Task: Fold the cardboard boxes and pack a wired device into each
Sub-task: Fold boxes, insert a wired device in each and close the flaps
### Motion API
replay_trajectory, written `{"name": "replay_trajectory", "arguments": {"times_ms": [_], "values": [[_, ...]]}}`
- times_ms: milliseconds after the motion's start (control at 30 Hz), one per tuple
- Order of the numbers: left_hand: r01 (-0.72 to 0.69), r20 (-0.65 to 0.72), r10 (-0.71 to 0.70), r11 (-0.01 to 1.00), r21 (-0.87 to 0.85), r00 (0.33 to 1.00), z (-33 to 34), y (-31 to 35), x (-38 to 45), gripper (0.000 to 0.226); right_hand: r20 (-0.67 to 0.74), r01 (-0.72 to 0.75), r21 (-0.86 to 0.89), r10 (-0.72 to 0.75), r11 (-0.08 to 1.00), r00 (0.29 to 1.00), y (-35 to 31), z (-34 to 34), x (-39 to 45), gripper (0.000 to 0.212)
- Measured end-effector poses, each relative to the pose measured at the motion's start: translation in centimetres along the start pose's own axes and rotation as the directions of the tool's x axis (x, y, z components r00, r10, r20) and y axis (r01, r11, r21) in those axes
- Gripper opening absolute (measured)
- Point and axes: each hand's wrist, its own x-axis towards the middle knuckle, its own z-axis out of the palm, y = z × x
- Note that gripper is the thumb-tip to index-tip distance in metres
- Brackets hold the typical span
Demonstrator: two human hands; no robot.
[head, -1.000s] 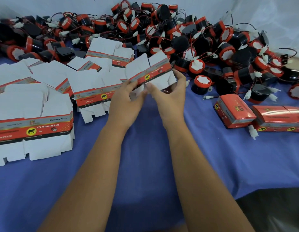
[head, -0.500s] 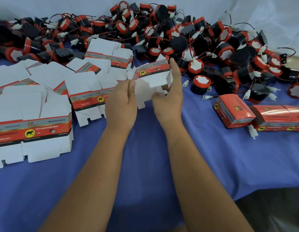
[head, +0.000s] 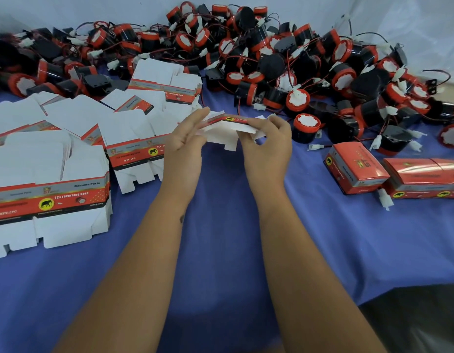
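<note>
Squaring up a flat carton (head: 227, 123) between left hand (head: 183, 146) and right hand (head: 267, 149), fingers pinching each end.
Risking a crushed panel if squeezed off the creases.

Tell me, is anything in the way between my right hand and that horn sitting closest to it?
Nothing visible is. The right hand grips the box blank together with the left hand, and the nearest horn stands just to its right on the blue cloth, with only bare cloth between them.
</note>
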Motion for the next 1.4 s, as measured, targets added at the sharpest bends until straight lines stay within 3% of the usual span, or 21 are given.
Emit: {"name": "replay_trajectory", "arguments": {"times_ms": [133, 200, 367, 500, 600, 700, 767, 967, 1100, 1267, 1400], "values": [[0.024, 0.038, -0.027, 0.997, 0.067, 0.999, 0.0, -0.2, 0.2, 0.042, -0.042, -0.002, 0.022, 0.002, 1.000, 0.999, -0.2, 0.1, 0.0, 0.019], [0.044, 0.140, -0.053, 0.997, 0.069, 0.989, 0.0, 0.1, 0.1, 0.053, -0.054, -0.033, 0.070, 0.037, 0.997, 0.998, -0.5, 0.1, -0.1, 0.020], [0.019, 0.250, -0.042, 0.995, 0.096, 0.967, 0.1, 0.0, -0.4, 0.076, -0.075, -0.083, 0.164, 0.096, 0.983, 0.993, -0.9, -0.2, -0.2, 0.020], [-0.241, 0.291, 0.121, 0.873, 0.423, 0.949, 0.0, -0.8, -0.3, 0.081, 0.024, -0.053, 0.116, 0.051, 0.992, 0.998, -1.1, -0.7, -0.2, 0.015], [-0.260, 0.280, 0.136, 0.840, 0.476, 0.950, 0.0, -1.0, 0.0, 0.080, 0.093, -0.006, 0.060, 0.001, 0.998, 0.996, -1.2, -1.5, 0.2, 0.015], [-0.349, 0.280, 0.231, 0.779, 0.521, 0.932, 0.0, -1.2, -0.1, 0.077, 0.149, 0.001, 0.134, -0.021, 0.991, 0.989, -1.5, -2.1, 0.2, 0.013], [-0.394, 0.326, 0.253, 0.768, 0.504, 0.911, 0.0, -1.2, -0.3, 0.070, 0.174, -0.024, 0.188, -0.009, 0.982, 0.985, -1.8, -2.4, 0.1, 0.012], [-0.353, 0.424, 0.190, 0.869, 0.346, 0.885, 0.0, -0.7, -0.6, 0.056, 0.216, -0.028, 0.220, -0.021, 0.975, 0.976, -2.2, -2.5, -0.2, 0.012], [-0.347, 0.395, 0.193, 0.863, 0.367, 0.898, 0.0, -0.6, -0.5, 0.052, 0.221, 0.001, 0.216, -0.050, 0.976, 0.974, -2.3, -2.5, -0.3, 0.016], [-0.280, 0.155, 0.239, 0.893, 0.352, 0.958, 0.3, -0.5, -0.3, 0.046, 0.248, -0.001, 0.264, -0.067, 0.965, 0.967, -2.5, -2.2, -0.8, 0.017], [-0.273, 0.033, 0.275, 0.922, 0.273, 0.961, 0.3, -0.3, -0.1, 0.020, 0.301, -0.090, 0.491, -0.072, 0.867, 0.951, -2.8, -2.0, -0.7, 0.053]]}}
